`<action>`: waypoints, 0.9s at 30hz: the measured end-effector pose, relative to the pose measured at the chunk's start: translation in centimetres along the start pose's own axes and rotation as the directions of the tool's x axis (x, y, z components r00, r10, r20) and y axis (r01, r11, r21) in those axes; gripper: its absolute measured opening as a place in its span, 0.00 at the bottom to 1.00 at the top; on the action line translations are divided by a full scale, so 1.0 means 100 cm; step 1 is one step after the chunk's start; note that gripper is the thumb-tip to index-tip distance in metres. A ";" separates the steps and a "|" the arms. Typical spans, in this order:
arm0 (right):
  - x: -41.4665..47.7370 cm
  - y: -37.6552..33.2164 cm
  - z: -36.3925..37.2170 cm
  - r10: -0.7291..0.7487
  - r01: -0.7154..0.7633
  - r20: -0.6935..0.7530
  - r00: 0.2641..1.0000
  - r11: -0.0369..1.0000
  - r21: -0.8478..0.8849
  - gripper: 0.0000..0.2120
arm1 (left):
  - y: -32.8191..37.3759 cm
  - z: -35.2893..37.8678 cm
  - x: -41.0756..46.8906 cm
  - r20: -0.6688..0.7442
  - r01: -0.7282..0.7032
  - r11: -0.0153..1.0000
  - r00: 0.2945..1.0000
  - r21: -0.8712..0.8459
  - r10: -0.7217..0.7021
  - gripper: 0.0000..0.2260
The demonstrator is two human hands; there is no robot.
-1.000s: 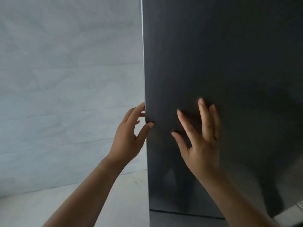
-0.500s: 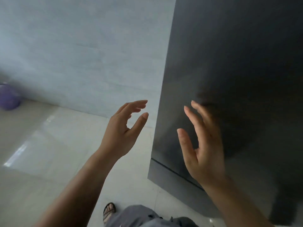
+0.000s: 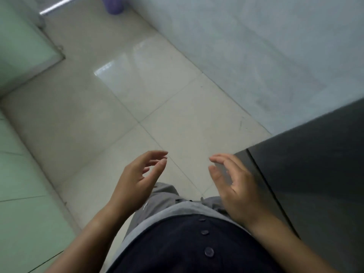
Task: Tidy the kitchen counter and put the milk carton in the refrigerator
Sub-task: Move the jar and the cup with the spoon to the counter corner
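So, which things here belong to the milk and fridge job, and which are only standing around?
Belong to the job:
- fridge, dark door shut, at the right
- left hand, empty
- right hand, empty
No milk carton is in view.

Just around:
- purple bin, far by the wall
- glass door, at the left

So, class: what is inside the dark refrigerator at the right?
Nothing inside shows. The refrigerator presents only its shut dark front, which covers the interior. Both hands, left hand and right hand, are empty, fingers spread, off it.
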State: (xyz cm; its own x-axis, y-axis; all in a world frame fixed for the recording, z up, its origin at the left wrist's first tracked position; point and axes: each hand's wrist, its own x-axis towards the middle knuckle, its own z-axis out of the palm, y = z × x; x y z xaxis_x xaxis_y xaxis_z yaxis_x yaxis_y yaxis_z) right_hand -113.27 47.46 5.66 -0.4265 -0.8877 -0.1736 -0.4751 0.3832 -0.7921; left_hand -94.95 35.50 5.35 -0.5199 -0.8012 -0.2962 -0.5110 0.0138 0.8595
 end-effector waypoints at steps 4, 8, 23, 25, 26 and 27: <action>0.056 -0.044 0.046 -0.093 0.106 0.143 0.985 0.990 -0.089 0.23 | -0.025 -0.061 0.010 -0.115 0.068 0.997 0.991 -0.043 -0.073 0.15; 0.116 -0.102 0.102 -0.221 0.253 0.256 0.941 0.962 -0.101 0.24 | -0.051 -0.129 0.020 -0.242 0.103 0.990 0.962 -0.097 -0.124 0.16; 0.268 -0.242 0.268 -0.356 0.466 0.663 0.659 0.884 0.011 0.21 | -0.135 -0.285 0.043 -0.520 0.274 0.846 0.689 -0.458 -0.505 0.11; 0.300 -0.259 0.289 -0.364 0.483 0.693 0.622 0.875 0.027 0.20 | -0.141 -0.305 0.064 -0.542 0.267 0.831 0.654 -0.487 -0.528 0.14; 0.318 -0.270 0.299 -0.367 0.491 0.706 0.606 0.871 0.032 0.20 | -0.144 -0.317 0.078 -0.553 0.261 0.825 0.636 -0.502 -0.538 0.14; 0.338 -0.282 0.309 -0.374 0.501 0.718 0.588 0.864 0.040 0.21 | -0.145 -0.330 0.092 -0.565 0.248 0.817 0.617 -0.521 -0.548 0.14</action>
State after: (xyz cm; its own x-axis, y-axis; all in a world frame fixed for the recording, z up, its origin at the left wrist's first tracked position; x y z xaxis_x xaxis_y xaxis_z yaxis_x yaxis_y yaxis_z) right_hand -90.48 -1.19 4.04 0.4792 -0.8481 -0.2259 -0.5938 -0.1237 -0.7950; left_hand -69.66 8.20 3.92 0.3460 -0.8397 -0.4185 -0.1895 -0.4994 0.8454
